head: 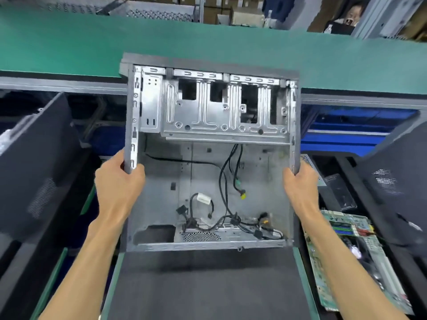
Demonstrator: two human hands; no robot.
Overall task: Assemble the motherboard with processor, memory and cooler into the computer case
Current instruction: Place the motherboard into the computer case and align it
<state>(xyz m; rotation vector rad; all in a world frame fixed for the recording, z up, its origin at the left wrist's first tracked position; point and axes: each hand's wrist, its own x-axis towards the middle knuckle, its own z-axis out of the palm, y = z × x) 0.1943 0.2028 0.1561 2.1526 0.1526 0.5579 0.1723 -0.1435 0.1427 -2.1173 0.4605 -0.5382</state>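
Here the open case (208, 181) hangs above the dark mat (208, 285), likely so it lands flat for fitting. The board (353, 257) waits at its right. Left hand (119, 181) and right hand (300, 181) each grip a side wall, fingers curled round the edge, keeping it level.

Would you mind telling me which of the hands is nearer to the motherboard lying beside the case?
Right. The right hand grips the case's right edge, just above the motherboard; the left hand grips the opposite edge.
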